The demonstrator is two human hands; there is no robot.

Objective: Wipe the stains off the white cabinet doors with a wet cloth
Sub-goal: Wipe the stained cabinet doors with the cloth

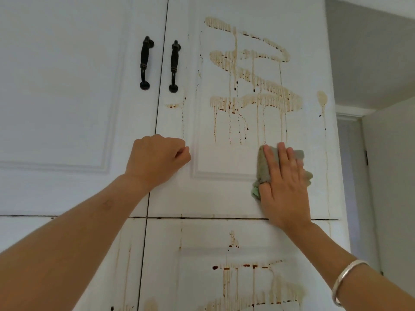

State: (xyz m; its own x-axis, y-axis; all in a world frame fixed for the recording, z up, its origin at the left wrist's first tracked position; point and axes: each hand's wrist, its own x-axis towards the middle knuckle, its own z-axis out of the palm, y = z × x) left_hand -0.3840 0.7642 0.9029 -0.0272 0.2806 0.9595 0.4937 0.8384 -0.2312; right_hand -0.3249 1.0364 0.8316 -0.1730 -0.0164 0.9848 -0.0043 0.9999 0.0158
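Right now your cloth [262, 167] lies flat against the upper right cabinet door [215, 198], over the lower right corner of its raised panel and just under the ends of the brown drips. It is grey-green and bunched, with a paler green corner poking out beside your thumb. Your right hand [284, 182] presses it to the door with fingers straight and spread, palm over the cloth, not curled round it.

Above the cloth the stains [251, 81] run in looping brown bands across the panel, with thin streaks trailing down from them. A separate blot sits near the door's right edge.

Your left hand [157, 158] is balled into a loose fist with nothing in it, knuckles against the same door near its left edge. The upper left door [62, 86] looks clean. Two dark handles, the left handle [145, 62] and the right handle [174, 67], stand upright either side of the gap between the doors.

Below, the lower right door [202, 239] carries more brown drips and dark spots. A silver bracelet [345, 279] circles your right wrist. A grey wall [370, 52] stands to the right of the cabinet.
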